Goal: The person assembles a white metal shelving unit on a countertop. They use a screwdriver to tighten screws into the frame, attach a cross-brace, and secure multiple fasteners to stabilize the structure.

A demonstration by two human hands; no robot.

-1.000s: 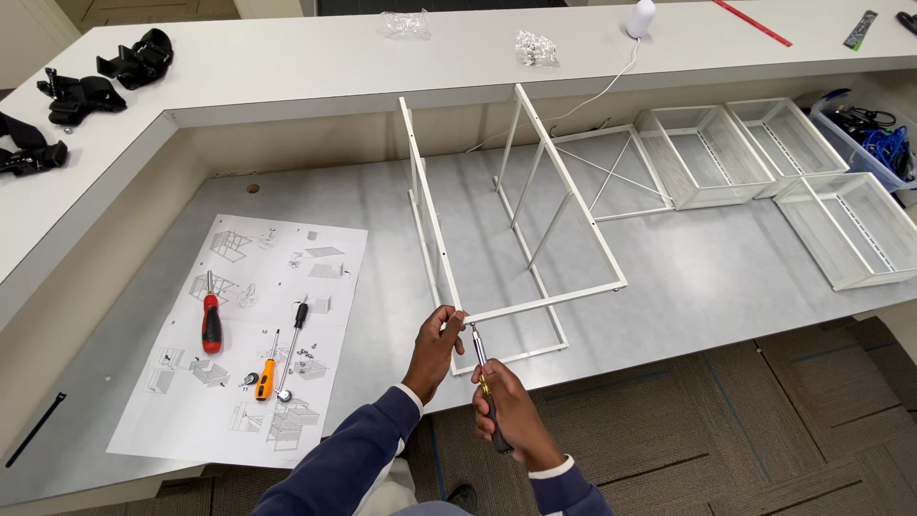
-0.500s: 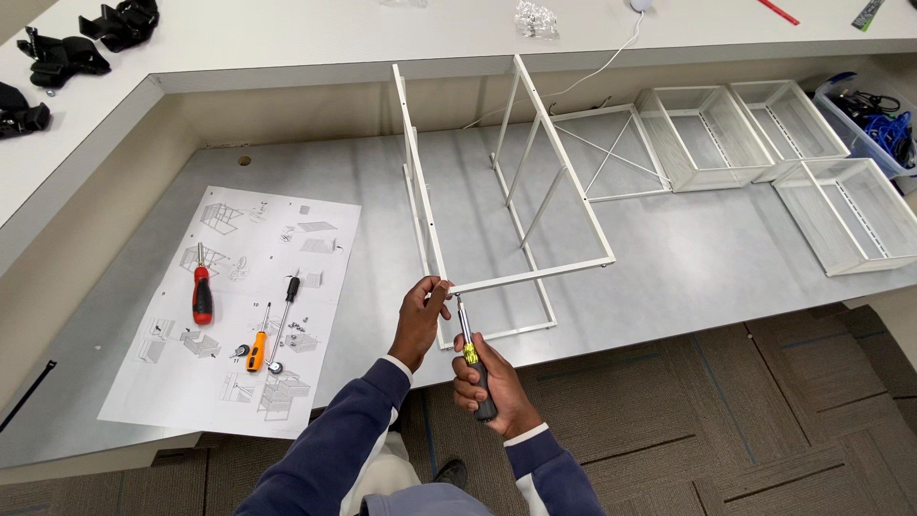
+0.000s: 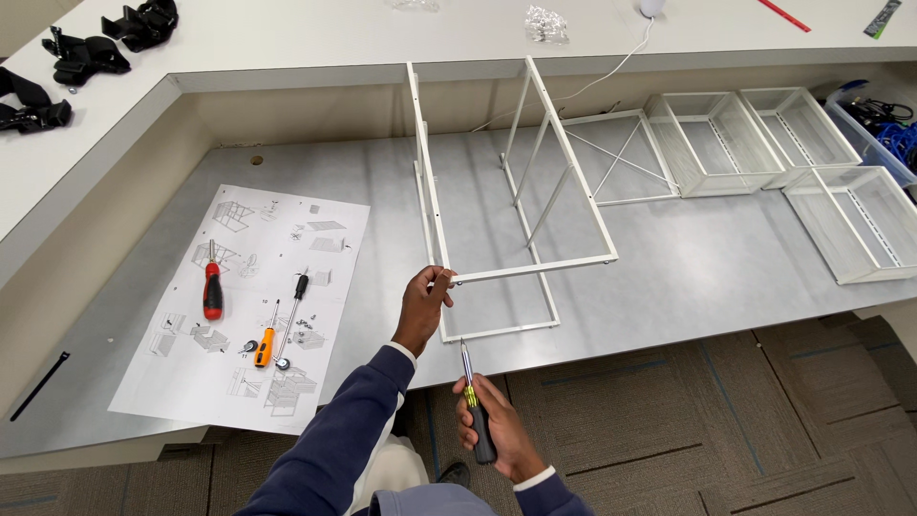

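From the head view, the left hand [image 3: 420, 308] pinches the near corner of the white wire frame [image 3: 521, 201], which stands on the grey surface [image 3: 726, 258]. The right hand [image 3: 497, 435] has its fingers pressed around a screwdriver [image 3: 473, 401], tip pointing up toward the frame. An instruction sheet [image 3: 248, 306] lies left with other tools.

Screwdrivers [image 3: 212, 291] lie on sheet [image 3: 248, 306], left of frame [image 3: 516, 205].
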